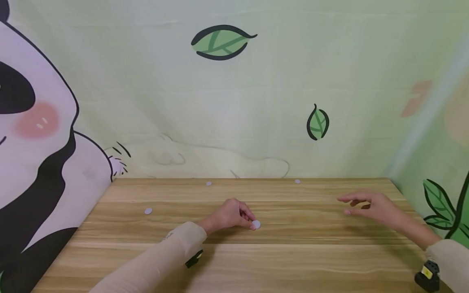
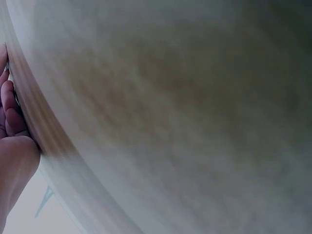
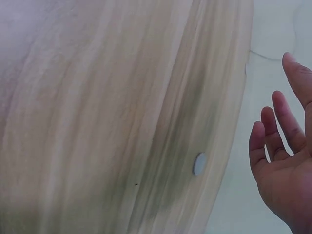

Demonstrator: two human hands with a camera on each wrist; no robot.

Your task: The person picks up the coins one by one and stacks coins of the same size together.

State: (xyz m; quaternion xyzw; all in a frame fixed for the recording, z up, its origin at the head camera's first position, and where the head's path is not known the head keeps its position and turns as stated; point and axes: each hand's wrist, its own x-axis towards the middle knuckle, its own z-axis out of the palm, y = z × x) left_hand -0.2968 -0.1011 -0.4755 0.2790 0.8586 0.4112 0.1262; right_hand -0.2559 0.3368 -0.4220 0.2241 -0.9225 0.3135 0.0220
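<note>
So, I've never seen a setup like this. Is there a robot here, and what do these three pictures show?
No robot here: you are seeing a person's left hand and right hand. The wide picture comes from a camera worn on the head, looking forward and down. The other two come from small cameras, one on each wrist; the left wrist's picture is mostly a blur, with part of the hand at its edge. On the wooden tabletop lie three small pale discs, well apart. The left hand pinches a fourth disc at its edge. The right hand hovers over the table with fingers loosely bent, holding nothing.
</note>
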